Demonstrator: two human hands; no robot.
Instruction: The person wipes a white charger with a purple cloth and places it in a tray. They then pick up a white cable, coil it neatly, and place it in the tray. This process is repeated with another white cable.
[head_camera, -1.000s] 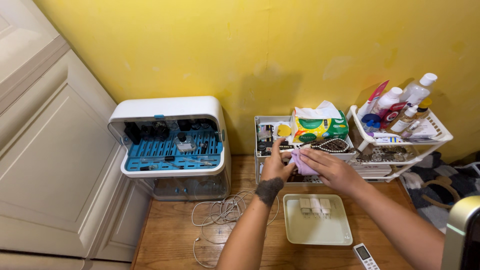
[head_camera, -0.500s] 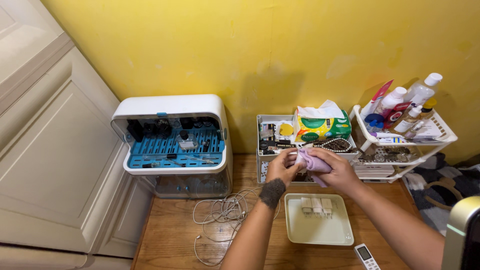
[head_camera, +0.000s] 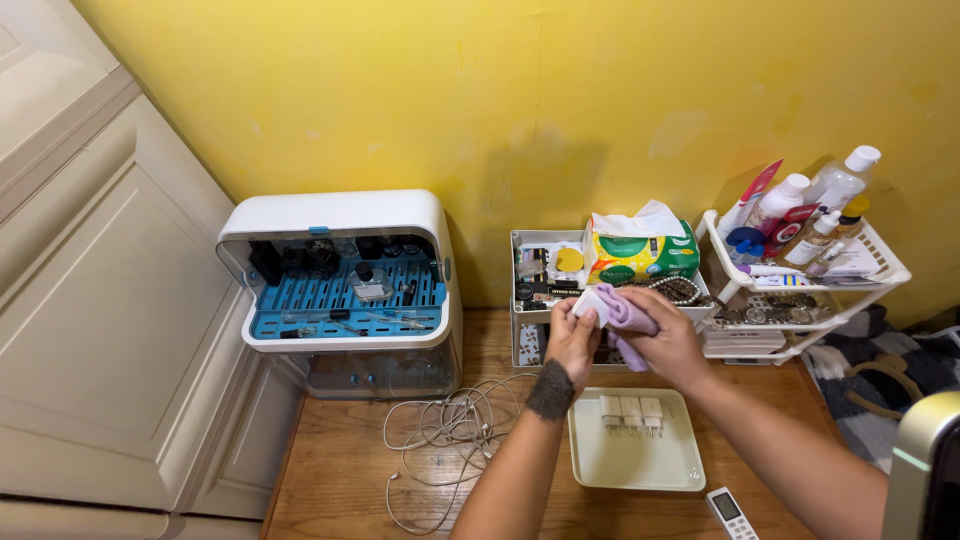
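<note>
My left hand (head_camera: 572, 342) holds a small white block-shaped piece (head_camera: 590, 303) up in front of the white organizer box (head_camera: 530, 243). My right hand (head_camera: 672, 348) grips a lilac cloth (head_camera: 626, 313) and presses it against that white piece. Both hands hover just above the far edge of a pale green tray (head_camera: 640, 462). Three white plug adapters (head_camera: 628, 411) lie in a row in the tray. A dark band sits on my left wrist.
A white cabinet with a blue inner rack (head_camera: 340, 285) stands at the left on the wooden table (head_camera: 330, 470). Tangled white cables (head_camera: 440, 430) lie beside it. A tissue pack (head_camera: 642, 256), a white rack of bottles (head_camera: 805, 255), a remote (head_camera: 730, 510) and a grey device (head_camera: 925, 470) are at the right.
My hands drew back slightly from the organizer box. My left hand closed around the white piece, and the cloth in my right hand shifted up over it.
</note>
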